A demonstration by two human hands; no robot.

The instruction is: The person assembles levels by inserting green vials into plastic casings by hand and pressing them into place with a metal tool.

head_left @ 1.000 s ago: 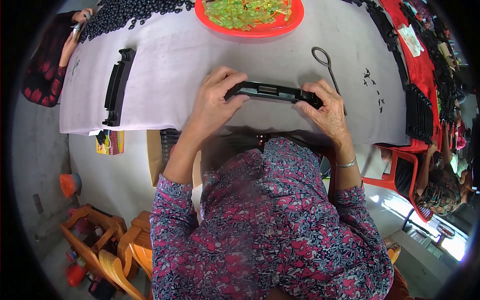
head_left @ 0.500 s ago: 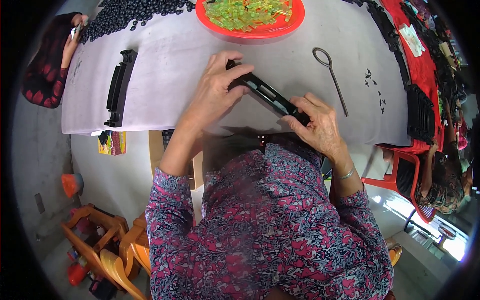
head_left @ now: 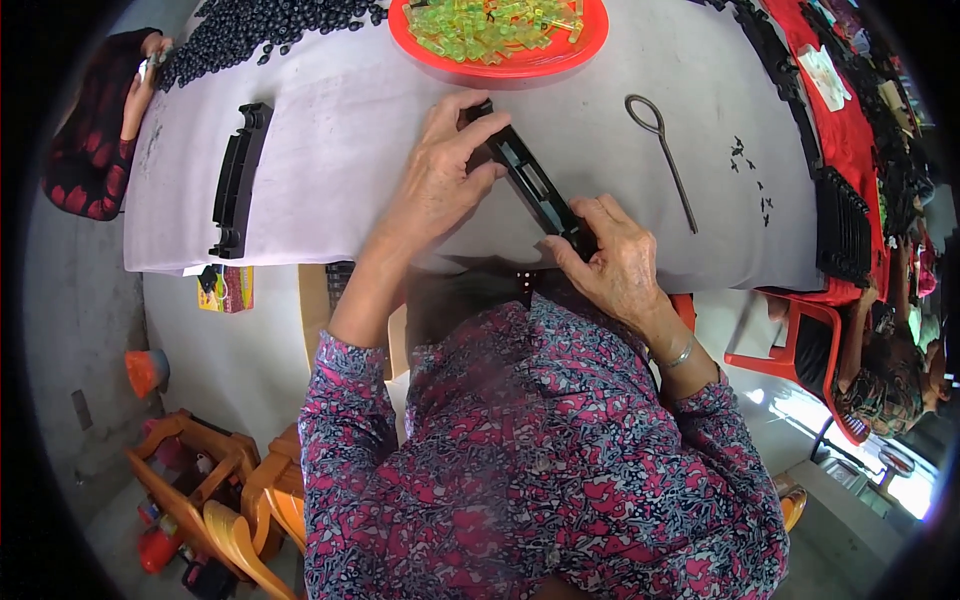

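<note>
Between my two hands is a long black plastic housing [head_left: 535, 182] with a rectangular slot along its middle, tilted over the near edge of the table. My left hand [head_left: 440, 160] grips its far end between thumb and fingers. Around the near end my right hand [head_left: 612, 250] is closed, the thumb along the side. A similar long black plastic part [head_left: 240, 180] lies on the table to the left. To the right rests a dark metal rod with a looped end [head_left: 662, 150], near several tiny black pieces [head_left: 750, 175].
A red plate [head_left: 500, 68] of yellow-green translucent pieces stands at the far side, beside a heap of small black round parts [head_left: 250, 35]. Stacked black parts [head_left: 842, 225] line the right edge of the cloth-covered table [head_left: 330, 180]. Other people sit at left and right.
The black housing has turned to a steeper angle. Its far end has moved slightly away and its near end to the left, with my right hand following.
</note>
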